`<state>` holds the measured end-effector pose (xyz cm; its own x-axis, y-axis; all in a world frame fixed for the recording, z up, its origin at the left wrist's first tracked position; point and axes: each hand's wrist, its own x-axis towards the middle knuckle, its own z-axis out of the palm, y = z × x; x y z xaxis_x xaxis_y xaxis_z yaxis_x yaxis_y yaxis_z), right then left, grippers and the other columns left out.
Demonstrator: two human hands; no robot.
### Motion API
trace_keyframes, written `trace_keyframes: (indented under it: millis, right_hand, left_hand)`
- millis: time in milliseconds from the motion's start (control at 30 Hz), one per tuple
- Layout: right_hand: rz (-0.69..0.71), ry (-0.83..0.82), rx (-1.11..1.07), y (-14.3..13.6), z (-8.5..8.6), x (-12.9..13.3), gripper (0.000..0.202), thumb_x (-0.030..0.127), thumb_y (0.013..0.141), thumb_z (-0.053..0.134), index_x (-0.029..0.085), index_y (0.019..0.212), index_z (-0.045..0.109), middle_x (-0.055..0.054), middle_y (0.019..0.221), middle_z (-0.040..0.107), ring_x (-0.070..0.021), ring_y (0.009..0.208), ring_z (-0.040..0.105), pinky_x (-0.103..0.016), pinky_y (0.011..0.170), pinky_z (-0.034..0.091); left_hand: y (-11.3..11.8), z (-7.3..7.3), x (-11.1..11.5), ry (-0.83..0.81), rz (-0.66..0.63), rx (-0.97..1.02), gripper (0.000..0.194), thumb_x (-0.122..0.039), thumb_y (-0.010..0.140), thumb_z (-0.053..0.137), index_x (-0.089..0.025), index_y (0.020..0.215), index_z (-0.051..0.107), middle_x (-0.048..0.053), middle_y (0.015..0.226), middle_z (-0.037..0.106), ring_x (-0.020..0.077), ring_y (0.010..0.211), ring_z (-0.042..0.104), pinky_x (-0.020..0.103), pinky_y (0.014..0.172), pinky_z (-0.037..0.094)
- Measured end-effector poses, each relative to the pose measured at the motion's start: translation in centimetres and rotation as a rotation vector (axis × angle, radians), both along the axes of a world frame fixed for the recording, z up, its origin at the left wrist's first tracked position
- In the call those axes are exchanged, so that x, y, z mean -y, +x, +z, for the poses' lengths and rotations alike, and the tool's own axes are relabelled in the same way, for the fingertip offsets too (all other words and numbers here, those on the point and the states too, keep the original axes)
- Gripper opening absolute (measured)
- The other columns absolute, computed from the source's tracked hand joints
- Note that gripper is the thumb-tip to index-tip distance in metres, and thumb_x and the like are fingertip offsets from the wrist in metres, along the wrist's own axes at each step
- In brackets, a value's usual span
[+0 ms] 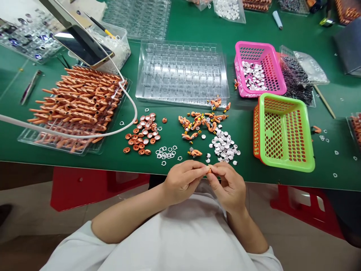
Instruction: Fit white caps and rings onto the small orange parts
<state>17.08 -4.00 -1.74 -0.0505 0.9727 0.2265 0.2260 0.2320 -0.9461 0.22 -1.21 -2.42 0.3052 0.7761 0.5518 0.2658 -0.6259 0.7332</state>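
My left hand [184, 180] and my right hand [228, 184] meet at the table's front edge, fingertips pinched together on a small orange piece [209, 171]. Most of that piece is hidden by the fingers. Just beyond them lies a single orange part with metal bits [195, 152]. Farther back is a loose heap of similar orange parts [197, 122]. To the right of it are white round caps [224, 145]. On the left are orange cup-shaped discs [142, 133], some with white insides, and clear small rings [166, 152].
A green basket [310, 150] nested in an orange one stands right, behind it a pink basket [239, 71] with white pieces. A clear moulded tray [183, 71] lies at the back. Stacked orange parts [81, 101], a white cable [132, 109] and a phone [84, 47] are left.
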Motion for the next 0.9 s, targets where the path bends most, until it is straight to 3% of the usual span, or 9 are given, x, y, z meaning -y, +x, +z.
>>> trace_keyframes:
  millis: [367, 900]
  right_hand:
    - [-0.024, 0.031, 0.066, -0.14, 0.39, 0.32, 0.026, 0.002, 0.082, 0.063, 0.021, 0.1, 0.065, -0.004, 0.087, 0.065, -0.0165, 0.078, 0.063, -0.029, 0.066, 0.054]
    - [-0.068, 0.016, 0.135, -1.04, 0.68, 0.3, 0.02, 0.004, 0.085, 0.06, 0.02, 0.097, 0.065, -0.004, 0.084, 0.063, -0.0148, 0.075, 0.061, -0.027, 0.062, 0.055]
  left_hand:
    - [-0.08, -0.35, 0.01, 0.078, -0.063, -0.101, 0.03, -0.004, 0.087, 0.053, -0.015, 0.114, 0.059, 0.011, 0.093, 0.07, 0.0157, 0.082, 0.067, 0.028, 0.07, 0.059]
    - [0.18, -0.46, -0.08, 0.2, 0.024, -0.213, 0.032, -0.004, 0.086, 0.048, -0.012, 0.117, 0.055, 0.013, 0.092, 0.069, 0.0191, 0.082, 0.066, 0.031, 0.067, 0.059]
